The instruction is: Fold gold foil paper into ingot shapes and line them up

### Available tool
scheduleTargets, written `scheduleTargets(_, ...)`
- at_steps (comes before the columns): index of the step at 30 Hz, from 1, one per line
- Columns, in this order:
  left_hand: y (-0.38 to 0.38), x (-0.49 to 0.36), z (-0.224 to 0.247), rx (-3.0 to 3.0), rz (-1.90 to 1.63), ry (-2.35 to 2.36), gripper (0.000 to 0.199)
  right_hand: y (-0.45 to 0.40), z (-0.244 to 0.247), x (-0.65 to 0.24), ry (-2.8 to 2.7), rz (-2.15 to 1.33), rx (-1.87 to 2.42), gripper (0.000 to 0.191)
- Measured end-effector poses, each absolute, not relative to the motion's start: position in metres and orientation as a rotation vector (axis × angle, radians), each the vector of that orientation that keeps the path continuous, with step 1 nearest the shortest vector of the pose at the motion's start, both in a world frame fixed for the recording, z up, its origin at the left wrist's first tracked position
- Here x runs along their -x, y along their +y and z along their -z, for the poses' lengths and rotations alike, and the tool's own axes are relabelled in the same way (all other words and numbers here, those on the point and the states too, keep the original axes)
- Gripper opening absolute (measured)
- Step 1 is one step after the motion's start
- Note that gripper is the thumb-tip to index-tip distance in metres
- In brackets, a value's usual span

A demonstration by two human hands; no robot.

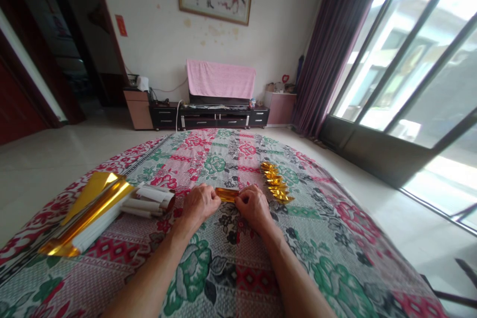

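Note:
A small folded strip of gold foil paper (227, 195) lies between my two hands, just above or on the patterned cloth. My left hand (203, 202) pinches its left end, and my right hand (254, 204) grips the right end with thumb and fingers pressed together. To the right of my right hand stands a row of several folded gold foil pieces (275, 181) with pointed ends. Left of my left hand are rolled white paper tubes (147, 202). Farther left lie sheets of gold foil paper (95, 208), partly curled, their white backs showing.
A flowered cloth (219, 253) in red, green and grey covers the round table. Beyond it stands a low black TV cabinet (223, 120) with a pink towel (221, 78) draped over a screen. Glass doors (406, 59) and a purple curtain (335, 35) are at the right.

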State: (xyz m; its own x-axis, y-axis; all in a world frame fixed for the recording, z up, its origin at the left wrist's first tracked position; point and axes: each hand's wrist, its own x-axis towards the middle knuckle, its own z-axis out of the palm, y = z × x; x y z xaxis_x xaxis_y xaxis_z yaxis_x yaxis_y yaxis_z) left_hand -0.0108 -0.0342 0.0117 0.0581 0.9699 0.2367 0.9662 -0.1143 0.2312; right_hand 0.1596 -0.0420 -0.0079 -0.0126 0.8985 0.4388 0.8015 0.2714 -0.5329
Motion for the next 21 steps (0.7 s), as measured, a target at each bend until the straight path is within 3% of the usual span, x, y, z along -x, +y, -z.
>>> scheduleTargets(21,-0.0336,0.0163,-0.0113,-2.283,-0.615,1.951,0.007,-0.0405,0.0095,-0.1604,-1.814,-0.16,1.543,0.015)
